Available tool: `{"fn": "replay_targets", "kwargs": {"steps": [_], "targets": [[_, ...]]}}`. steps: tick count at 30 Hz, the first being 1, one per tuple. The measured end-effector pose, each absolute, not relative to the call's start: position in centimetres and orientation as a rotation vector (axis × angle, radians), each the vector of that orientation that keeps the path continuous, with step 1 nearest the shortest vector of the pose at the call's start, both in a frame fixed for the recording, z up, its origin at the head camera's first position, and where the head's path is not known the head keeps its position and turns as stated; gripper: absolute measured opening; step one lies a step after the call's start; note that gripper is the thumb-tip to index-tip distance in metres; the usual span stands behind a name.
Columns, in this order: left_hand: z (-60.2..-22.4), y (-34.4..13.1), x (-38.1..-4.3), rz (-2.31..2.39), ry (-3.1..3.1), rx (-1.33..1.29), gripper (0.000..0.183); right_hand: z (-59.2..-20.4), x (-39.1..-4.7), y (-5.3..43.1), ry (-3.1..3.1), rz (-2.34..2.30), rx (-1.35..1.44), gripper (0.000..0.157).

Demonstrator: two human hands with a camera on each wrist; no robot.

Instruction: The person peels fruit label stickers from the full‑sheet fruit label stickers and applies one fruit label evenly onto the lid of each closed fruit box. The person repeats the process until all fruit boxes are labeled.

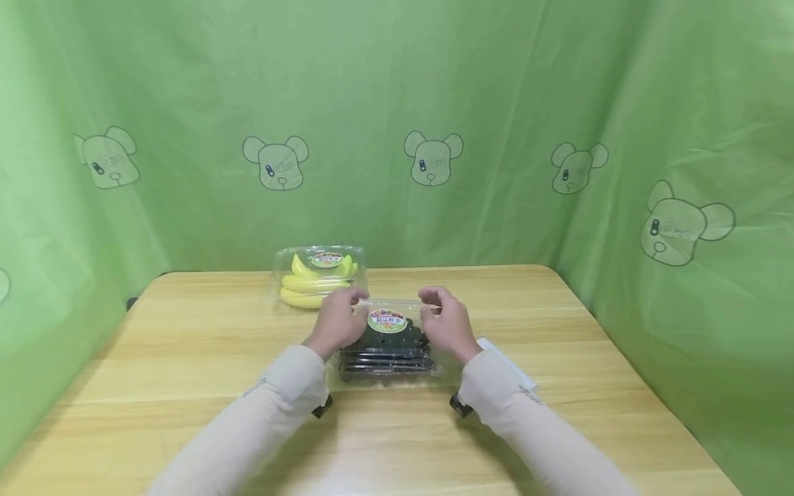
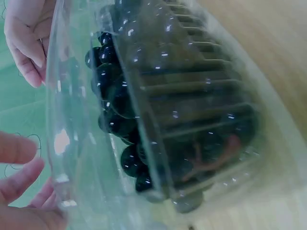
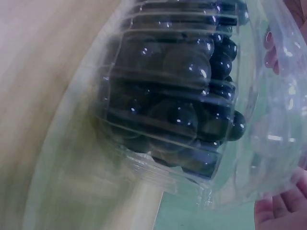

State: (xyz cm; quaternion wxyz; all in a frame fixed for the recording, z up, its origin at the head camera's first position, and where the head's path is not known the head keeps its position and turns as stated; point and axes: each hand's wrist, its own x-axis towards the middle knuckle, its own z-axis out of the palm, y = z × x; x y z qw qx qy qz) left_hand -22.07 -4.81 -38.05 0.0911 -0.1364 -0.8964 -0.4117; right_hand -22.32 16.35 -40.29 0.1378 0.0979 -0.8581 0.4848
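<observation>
A clear plastic clamshell box [image 1: 387, 370] of dark grapes [image 2: 112, 100] stands on the table in front of me, with a round colourful label [image 1: 387, 321] on its lid. At the lid's left side is my left hand [image 1: 338, 324], its fingers and thumb bent loosely with a gap between them. My right hand [image 1: 449, 327] mirrors it at the right side, thumb and fingers also apart. Both wrist views show fingers beside the clear lid; whether they touch it is hard to tell. The grapes show through the ribbed plastic.
Behind and to the left stands another clear box [image 1: 279, 265], holding yellow bananas [image 1: 304, 300]. A flat white object [image 1: 511, 365] lies partly hidden beside my right wrist. A green curtain [image 1: 372, 83] surrounds the wooden table [image 1: 205, 344] at the back and sides.
</observation>
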Motion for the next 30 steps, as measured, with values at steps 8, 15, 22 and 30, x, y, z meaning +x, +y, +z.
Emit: {"fn": "replay_targets", "kwargs": {"steps": [8, 15, 22, 30], "targets": [[-39.2, -6.3, -21.3, -1.369, -2.52, -0.279, 0.049, -40.9, -21.4, 17.3, -2.35, 1.601, 0.216, 0.051], [-40.3, -7.5, -20.4, -1.545, -2.476, -0.109, 0.062, -41.5, -20.4, 18.0, -2.247, 1.796, 0.057, 0.056], [-41.4, -8.4, -19.5, -1.651, -2.5, 0.024, 0.073, -42.2, -19.5, 17.8, -2.184, 1.95, -0.099, 0.064], [-42.0, -8.5, -18.8, -1.846, -2.498, 0.12, 0.077, -42.8, -18.7, 16.6, -2.206, 2.042, -0.184, 0.067]]}}
